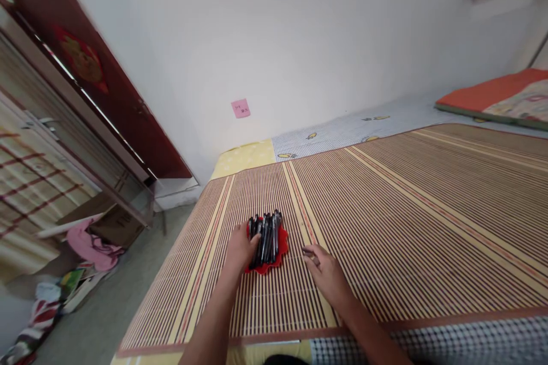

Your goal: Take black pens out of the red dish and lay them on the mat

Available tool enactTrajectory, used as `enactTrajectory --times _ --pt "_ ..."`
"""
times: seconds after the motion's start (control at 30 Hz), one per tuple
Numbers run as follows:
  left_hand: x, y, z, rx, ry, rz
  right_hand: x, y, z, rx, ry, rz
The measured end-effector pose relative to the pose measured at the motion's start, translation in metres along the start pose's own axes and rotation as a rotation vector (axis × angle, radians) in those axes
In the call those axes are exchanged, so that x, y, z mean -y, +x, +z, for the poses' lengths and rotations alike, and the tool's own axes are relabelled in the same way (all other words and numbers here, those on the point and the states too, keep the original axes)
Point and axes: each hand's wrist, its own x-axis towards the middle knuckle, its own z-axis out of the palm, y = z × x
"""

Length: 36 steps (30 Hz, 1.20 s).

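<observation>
A red tray with a scalloped rim (283, 244) lies on the striped mat, with several black pens (266, 242) side by side in it. My left hand (240, 246) is closed at the tray's left side, its thumb over the leftmost pens and its other fingers partly hidden behind them. To the right of the tray, my right hand (324, 269) is held just over the mat, apart from the tray. Its thumb and forefinger pinch a small dark thing (307, 251), mostly hidden by the fingers, whose kind I cannot make out.
The slatted mat (385, 228) covers most of the bed, over a patterned sheet (329, 136). A folded orange quilt (492, 90) lies at the far right. Behind the bed is a white wall with a pink note (240, 108). A cardboard box (117, 225) and cloths stand on the floor at left.
</observation>
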Motion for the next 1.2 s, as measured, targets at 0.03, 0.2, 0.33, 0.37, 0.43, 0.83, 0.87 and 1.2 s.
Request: enactTrajectory --times 0.03,0.2,0.33,0.37,0.43,0.83,0.87,1.2 --pt "-0.004 0.007 0.001 0.005 -0.003 0.030 0.000 0.000 0.000 0.005 -0.003 -0.007" --pt "-0.024 0.054 0.016 0.162 -0.046 0.188 0.001 0.002 0.000 0.021 -0.021 0.007" --pt "-0.037 0.076 0.034 0.307 -0.065 0.276 0.004 0.004 -0.001 0.024 -0.030 0.015" --pt "-0.039 0.078 0.037 0.339 -0.061 0.290 0.004 0.004 -0.001 0.023 -0.034 0.017" --pt "-0.043 0.078 0.042 0.397 -0.041 0.307 0.004 0.004 -0.001 0.025 -0.042 0.020" --pt "-0.040 0.083 0.034 0.474 0.143 0.261 0.005 0.003 -0.003 0.058 -0.055 0.044" --pt "-0.038 0.083 0.034 0.480 0.158 0.252 0.005 0.003 -0.003 0.057 -0.057 0.043" --pt "-0.029 0.081 0.030 0.467 0.275 0.198 0.002 0.004 -0.002 0.040 -0.058 0.037"
